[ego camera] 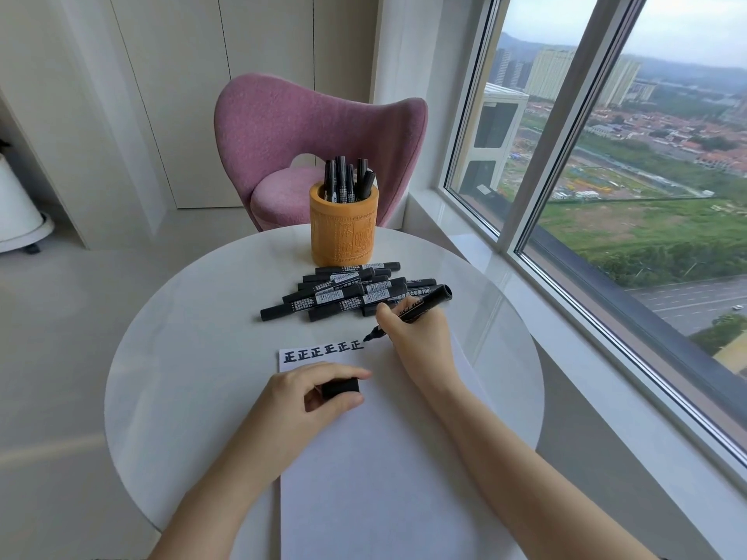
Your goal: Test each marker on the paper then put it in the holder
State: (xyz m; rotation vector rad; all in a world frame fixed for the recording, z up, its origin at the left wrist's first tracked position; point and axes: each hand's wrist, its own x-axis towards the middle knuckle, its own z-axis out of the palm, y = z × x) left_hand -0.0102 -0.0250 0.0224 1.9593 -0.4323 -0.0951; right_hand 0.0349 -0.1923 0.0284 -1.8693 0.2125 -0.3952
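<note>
Now, right hand (416, 329): we log it grasping an uncapped black marker (424, 305), fingers curled round the barrel, the butt end pointing up and to the right.
Marker tip: it is down at the far edge of the paper (376, 458), just past the last written character. We cannot tell whether it touches.
Left hand (299, 394): it rests on the paper near its far end, with thumb and fingers pinching a black cap (341, 388).
Written marks (322, 352): we count six bold black characters in one row along the paper's far edge, running from the left corner towards the tip.
Paper: a white sheet lying lengthwise on the table, under both forearms.
Loose markers (347, 293): we note a heap of capped black ones lying on the table just beyond the right hand, between the paper and the holder.
Holder (343, 232): an orange carved cylinder, upright, just behind the heap. Several black markers (347, 181) stand in it.
Table (182, 357): round, white.
Beyond: a pink chair (315, 127) behind the table, and a large window (606, 163) to the right.
</note>
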